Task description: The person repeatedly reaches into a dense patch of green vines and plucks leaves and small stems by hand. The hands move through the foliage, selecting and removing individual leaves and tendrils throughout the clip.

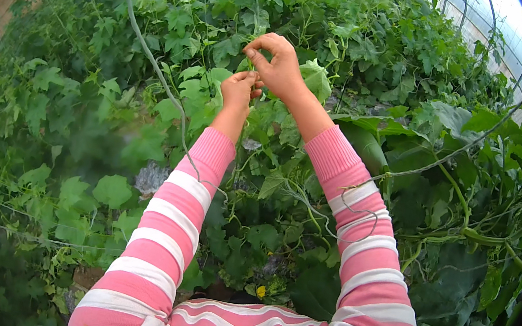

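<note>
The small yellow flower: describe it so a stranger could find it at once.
Start from the person's pink-and-white striped sleeves coming up from the lower edge. Look into the dark gap of leaves between the two forearms, just above the chest. There sits the yellow flower, the only yellow spot among green foliage.

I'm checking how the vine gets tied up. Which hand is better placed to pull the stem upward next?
Probably the right hand: it sits higher, its fingers pinched on the thin green stem. The left hand is just below, closed near the same stem, suited to steadying.

What the hands [262, 72] pinch (a stem, perhaps) is too small to tell.
</note>
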{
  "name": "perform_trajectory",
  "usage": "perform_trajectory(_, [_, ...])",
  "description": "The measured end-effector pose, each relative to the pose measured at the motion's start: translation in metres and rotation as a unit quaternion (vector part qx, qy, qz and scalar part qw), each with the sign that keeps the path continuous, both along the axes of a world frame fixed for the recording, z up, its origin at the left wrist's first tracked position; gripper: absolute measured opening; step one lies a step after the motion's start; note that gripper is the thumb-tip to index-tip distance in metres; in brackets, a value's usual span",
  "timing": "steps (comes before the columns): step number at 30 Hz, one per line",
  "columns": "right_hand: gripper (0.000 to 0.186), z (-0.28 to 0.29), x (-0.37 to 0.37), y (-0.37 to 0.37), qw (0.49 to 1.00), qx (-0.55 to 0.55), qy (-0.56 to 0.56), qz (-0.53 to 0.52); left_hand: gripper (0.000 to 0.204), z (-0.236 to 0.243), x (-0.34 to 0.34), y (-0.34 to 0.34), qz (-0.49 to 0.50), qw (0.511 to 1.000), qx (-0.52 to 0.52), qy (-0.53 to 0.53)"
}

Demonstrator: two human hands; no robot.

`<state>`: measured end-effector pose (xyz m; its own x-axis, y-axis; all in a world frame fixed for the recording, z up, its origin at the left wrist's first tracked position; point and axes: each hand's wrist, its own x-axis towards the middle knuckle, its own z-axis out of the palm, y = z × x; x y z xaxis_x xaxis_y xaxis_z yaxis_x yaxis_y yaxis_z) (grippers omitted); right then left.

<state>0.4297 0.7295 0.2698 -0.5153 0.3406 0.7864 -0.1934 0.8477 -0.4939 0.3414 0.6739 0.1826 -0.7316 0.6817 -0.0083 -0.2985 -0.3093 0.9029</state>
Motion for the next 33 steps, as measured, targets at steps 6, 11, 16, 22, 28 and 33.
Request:
perform_trajectory(6, [0.025, -0.018, 0.005, 0.021, 0.969, -0.232, -0.077, 0.03, 0.017, 0.009, -0.002, -0.014, -0.123, 0.991, 0.029, 0.054])
perform_trajectory(11, [0.024, -0.044, 0.01, 0.028, 0.886, -0.419, 0.054, 0.192, 0.017, 0.003, 0.008, -0.018, -0.149, 0.981, -0.055, 0.115])
perform_trajectory(16, [0.022, -0.07, 0.016, 0.022, 0.875, -0.448, 0.141, 0.12, 0.015, -0.003, 0.014, -0.017, -0.124, 0.979, -0.125, 0.103])
perform_trajectory(22, [0.017, -0.212, 0.058, -0.041, 0.851, -0.517, -0.091, 0.007, 0.015, -0.013, 0.02, -0.025, -0.014, 0.99, -0.117, 0.074])
perform_trajectory(28, [0.02, -0.384, 0.124, -0.153, 0.794, -0.428, -0.405, -0.149, 0.052, -0.071, 0.058, -0.054, 0.307, 0.928, 0.035, 0.206])
perform_trajectory(33, [0.019, -0.41, 0.198, -0.205, 0.742, -0.394, -0.486, -0.24, 0.043, -0.246, 0.169, -0.15, 0.046, 0.953, -0.282, 0.098])
